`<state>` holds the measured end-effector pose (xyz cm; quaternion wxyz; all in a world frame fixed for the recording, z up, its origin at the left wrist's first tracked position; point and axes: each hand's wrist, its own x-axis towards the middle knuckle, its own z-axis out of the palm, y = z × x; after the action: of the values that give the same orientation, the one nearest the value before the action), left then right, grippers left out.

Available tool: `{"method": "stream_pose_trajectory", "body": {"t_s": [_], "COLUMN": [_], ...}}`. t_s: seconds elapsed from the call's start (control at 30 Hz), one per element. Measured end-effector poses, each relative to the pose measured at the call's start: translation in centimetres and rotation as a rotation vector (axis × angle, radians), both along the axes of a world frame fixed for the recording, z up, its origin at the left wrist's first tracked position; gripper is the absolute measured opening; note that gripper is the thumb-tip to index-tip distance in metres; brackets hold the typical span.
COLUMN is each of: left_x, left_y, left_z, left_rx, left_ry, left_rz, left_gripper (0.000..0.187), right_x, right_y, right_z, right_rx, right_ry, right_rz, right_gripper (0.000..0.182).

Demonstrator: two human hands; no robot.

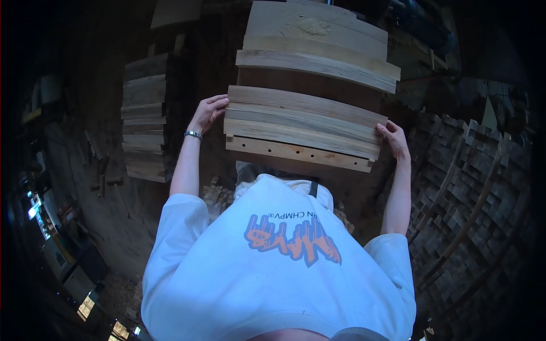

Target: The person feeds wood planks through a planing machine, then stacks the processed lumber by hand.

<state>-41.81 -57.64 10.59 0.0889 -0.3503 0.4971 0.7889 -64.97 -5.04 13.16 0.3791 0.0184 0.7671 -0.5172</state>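
Observation:
Several long wooden boards [301, 120] lie side by side in front of my body. My left hand [213, 109] grips their left end, with the fingers closed at the corner of the farthest board. At the right end, my right hand [393, 136] is closed on the same boards near their far corner. A pale wooden rail [284, 152] with a row of dark holes runs along their near side. Beyond them, another light board [318, 67] lies across the work surface, apart from my hands.
A wide panel [318, 25] with sawdust on it is at the far side. A stack of boards [144, 119] stands on the left. Many stacked wood blocks [455, 187] fill the right. A dark machine [424, 25] sits at the far right.

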Motion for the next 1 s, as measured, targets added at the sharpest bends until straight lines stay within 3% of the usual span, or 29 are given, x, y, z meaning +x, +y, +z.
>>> {"method": "stream_pose_trajectory", "body": {"t_s": [0.23, 0.37, 0.43, 0.5, 0.53, 0.6, 0.7, 0.83, 0.9, 1.0], "left_x": [-0.8, -1.4, -2.5, -4.3, -5.4, -8.1, -10.3, -9.9, -8.4, -5.8], "left_y": [-0.6, -1.3, -1.7, -1.9, -1.8, -0.9, 0.0, -0.4, 0.0, 0.0], "left_z": [-0.7, -1.6, -1.8, -2.1, -2.3, -1.7, -0.6, -0.4, 0.3, 0.1], "left_rx": [0.103, 0.186, 0.221, 0.130, 0.042, -0.041, -0.476, -0.687, -0.456, -0.467], "left_ry": [0.061, 0.043, -0.140, -0.122, -0.109, -0.003, -0.006, -0.102, -0.009, -0.012], "left_rz": [-0.132, -0.117, -0.076, -0.005, 0.066, 0.168, 0.117, 0.032, 0.078, 0.006], "left_gripper": [0.044, 0.039, 0.041, 0.043, 0.047, 0.048, 0.041, 0.039, 0.036, 0.035], "right_x": [-0.7, -1.7, -2.4, -4.0, -5.1, -6.2, -7.6, -6.4, -5.4, -3.6], "right_y": [0.1, 0.3, -0.2, -1.7, -1.4, -3.1, -5.5, -5.6, -4.1, -1.7], "right_z": [0.0, -0.5, 0.0, 1.4, 0.1, -1.1, -1.9, -0.8, -1.4, -1.6], "right_rx": [0.015, 0.087, 0.073, 0.359, 0.247, 0.189, 0.134, 0.305, 0.062, -0.067], "right_ry": [-0.002, -0.111, -0.145, -0.173, -0.063, 0.266, 0.461, 0.429, 0.291, 0.081], "right_rz": [0.085, 0.169, 0.186, 0.196, 0.253, -0.076, -0.139, -0.158, -0.219, -0.196], "right_gripper": [0.045, 0.058, 0.065, 0.073, 0.074, 0.066, 0.054, 0.044, 0.040, 0.039]}}
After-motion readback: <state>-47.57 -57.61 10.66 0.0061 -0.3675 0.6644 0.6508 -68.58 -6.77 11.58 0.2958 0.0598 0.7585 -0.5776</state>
